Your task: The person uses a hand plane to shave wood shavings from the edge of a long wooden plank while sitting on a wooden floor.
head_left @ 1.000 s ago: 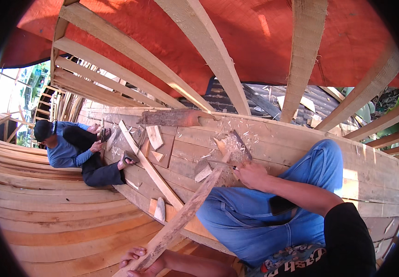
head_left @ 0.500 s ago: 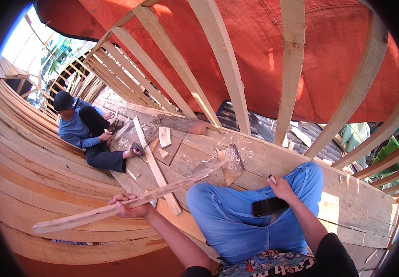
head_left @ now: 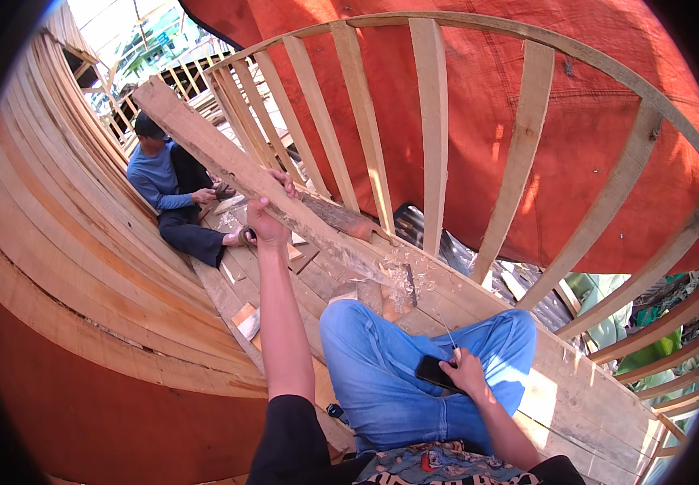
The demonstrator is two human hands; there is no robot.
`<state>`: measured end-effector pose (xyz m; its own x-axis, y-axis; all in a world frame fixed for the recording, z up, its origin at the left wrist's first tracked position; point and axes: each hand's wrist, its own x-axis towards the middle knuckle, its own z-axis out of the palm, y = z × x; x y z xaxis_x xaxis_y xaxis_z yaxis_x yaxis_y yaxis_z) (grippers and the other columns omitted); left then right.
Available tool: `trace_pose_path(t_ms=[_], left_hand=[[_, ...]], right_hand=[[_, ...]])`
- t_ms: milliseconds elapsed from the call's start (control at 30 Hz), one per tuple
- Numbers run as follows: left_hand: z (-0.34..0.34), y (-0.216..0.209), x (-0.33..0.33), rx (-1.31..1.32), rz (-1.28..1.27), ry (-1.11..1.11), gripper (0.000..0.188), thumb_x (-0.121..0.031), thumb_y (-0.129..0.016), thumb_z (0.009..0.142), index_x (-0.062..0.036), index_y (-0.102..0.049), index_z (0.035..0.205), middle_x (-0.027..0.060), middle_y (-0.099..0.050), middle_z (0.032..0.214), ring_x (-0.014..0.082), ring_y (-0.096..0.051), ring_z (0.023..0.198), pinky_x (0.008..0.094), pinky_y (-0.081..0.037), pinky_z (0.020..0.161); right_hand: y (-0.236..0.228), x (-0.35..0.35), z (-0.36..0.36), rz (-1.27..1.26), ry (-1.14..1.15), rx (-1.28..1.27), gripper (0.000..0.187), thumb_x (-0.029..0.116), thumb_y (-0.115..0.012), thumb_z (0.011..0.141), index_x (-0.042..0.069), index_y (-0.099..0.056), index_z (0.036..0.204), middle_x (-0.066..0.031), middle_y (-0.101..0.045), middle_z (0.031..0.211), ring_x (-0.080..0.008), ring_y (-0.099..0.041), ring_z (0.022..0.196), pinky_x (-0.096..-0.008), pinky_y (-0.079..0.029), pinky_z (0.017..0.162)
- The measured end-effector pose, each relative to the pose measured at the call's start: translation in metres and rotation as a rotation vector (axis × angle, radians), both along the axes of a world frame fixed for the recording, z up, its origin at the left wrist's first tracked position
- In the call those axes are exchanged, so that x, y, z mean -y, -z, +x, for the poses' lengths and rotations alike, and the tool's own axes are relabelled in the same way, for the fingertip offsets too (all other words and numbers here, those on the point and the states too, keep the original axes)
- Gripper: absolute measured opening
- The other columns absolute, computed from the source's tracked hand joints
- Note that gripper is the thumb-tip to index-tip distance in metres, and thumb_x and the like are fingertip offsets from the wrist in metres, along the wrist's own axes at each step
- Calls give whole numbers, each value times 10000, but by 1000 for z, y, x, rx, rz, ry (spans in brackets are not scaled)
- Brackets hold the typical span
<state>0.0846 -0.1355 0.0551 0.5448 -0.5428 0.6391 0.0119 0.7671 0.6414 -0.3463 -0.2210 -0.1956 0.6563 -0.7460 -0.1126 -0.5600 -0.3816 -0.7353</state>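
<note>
My left hand (head_left: 265,220) grips a long plank (head_left: 212,153) and holds it up at a slant. Its far end rises in front of a co-worker; its near end comes down by a low wooden block (head_left: 387,304) covered in shavings (head_left: 403,284). Over my lap, my right hand (head_left: 466,372) is closed round the light handle of a long tool with a thin blade (head_left: 445,325), probably a knife seen almost edge-on. Close beside that hand lies a black smartphone (head_left: 432,373) on my jeans.
A co-worker (head_left: 158,182) in a blue top sits at far left, working with their hands. A bark-edged slab (head_left: 341,218) lies on the plank floor (head_left: 576,404). Curved boards (head_left: 82,267) rise at left. Upright ribs (head_left: 433,121) stand before a red tarpaulin (head_left: 487,178) at right.
My left hand has raised the plank and swung its far end up and forward. The right hand keeps the tool over my lap. The whole view has turned somewhat.
</note>
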Motion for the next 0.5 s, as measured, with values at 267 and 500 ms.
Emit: trace_pose_path(t_ms=[267, 500], left_hand=[[37, -18, 47, -15, 115, 77, 743, -419, -494, 615, 69, -496, 1176, 73, -518, 710, 154, -472, 643, 262, -391, 632], [58, -11, 67, -138, 59, 149, 739, -458, -564, 600, 95, -541, 1091, 154, -600, 780, 209, -555, 681, 300, -452, 645]], right_hand=[[-32, -31, -6, -48, -34, -228, 562, 452, -730, 717, -28, -556, 951, -230, -647, 762, -424, -639, 759, -493, -503, 698], [-27, -30, 3, 3, -42, -154, 543, 467, -768, 676, -2, -556, 849, -154, -630, 694, -356, -640, 686, -450, -496, 644]])
